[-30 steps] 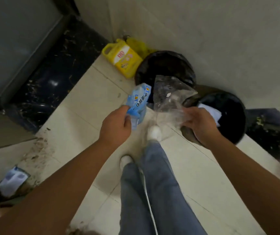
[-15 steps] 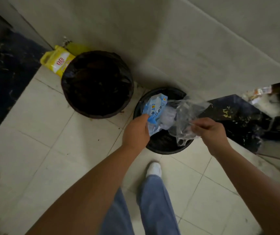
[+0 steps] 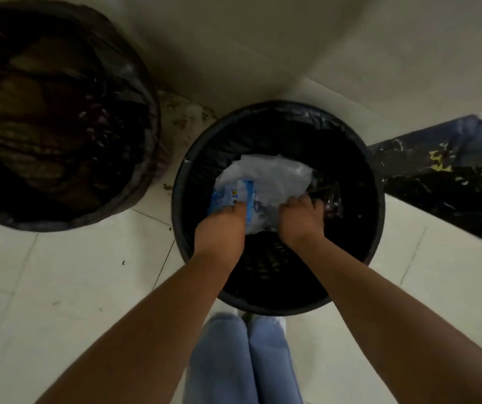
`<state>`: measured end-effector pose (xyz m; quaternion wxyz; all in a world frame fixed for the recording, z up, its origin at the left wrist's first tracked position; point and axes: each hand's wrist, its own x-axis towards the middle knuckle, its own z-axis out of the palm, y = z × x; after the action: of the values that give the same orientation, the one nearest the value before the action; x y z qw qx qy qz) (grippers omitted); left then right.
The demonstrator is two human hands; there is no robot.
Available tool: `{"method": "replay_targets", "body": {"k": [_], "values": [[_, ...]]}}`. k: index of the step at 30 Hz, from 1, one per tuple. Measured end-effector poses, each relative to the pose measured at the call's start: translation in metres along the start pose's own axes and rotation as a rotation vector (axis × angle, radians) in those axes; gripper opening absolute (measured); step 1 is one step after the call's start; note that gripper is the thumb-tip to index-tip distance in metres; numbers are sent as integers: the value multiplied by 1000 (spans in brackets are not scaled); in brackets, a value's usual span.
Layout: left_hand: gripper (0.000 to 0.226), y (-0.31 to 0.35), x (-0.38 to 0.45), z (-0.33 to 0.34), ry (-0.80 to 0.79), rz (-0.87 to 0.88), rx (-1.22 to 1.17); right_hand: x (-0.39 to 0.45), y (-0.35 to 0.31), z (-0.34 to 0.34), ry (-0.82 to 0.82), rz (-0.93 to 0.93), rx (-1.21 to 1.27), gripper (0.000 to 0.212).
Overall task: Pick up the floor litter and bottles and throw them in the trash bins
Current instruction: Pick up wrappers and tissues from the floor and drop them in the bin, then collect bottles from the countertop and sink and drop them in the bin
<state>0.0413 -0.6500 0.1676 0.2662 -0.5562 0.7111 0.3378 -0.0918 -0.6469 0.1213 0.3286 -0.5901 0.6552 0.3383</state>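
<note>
Litter sits inside the right-hand trash bin (image 3: pixel 375 182): the left hand (image 3: pixel 222 225) clutches a blue wrapper (image 3: pixel 228 196), the right hand (image 3: pixel 301 217) a clear plastic bag (image 3: pixel 272 176); best to let go low, so nothing springs over the rim.

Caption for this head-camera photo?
Both hands, left and right, push a blue wrapper and clear bag into a bin.

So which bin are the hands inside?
The right-hand bin, directly before the feet. Both hands push a blue packet and clear bag into it; the left bin stands untouched.
</note>
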Motion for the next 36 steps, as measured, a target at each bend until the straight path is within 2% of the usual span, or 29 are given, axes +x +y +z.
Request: {"method": "replay_targets", "body": {"k": [4, 7, 12, 16, 18, 22, 26, 32, 34, 36], "values": [[43, 3, 29, 26, -182, 33, 199, 30, 2, 32, -136, -75, -7, 47], [50, 6, 27, 35, -302, 22, 231, 22, 13, 37, -108, -171, 65, 53], [52, 15, -14, -5, -190, 26, 147, -36, 21, -3, 43, -264, 224, 42], [48, 10, -73, -66, -141, -2, 127, -106, 16, -62, 113, -324, 136, 37], [49, 1, -103, -102, -66, -20, 111, -142, 2, -104, 159, -355, 117, 43], [52, -22, -161, -178, 150, -94, 61, -194, -31, -190, 477, -378, 67, 61], [53, -41, -222, -251, 329, -212, 9, -253, -61, -276, 557, -412, 63, 77], [58, -52, -324, -323, 590, -438, -102, -342, -92, -365, 629, -714, -21, 81], [58, -47, -369, -336, 656, -558, -153, -376, -103, -386, 718, -892, -106, 77], [58, -38, -419, -339, 725, -679, -226, -416, -113, -402, 683, -1000, -199, 69]]}}
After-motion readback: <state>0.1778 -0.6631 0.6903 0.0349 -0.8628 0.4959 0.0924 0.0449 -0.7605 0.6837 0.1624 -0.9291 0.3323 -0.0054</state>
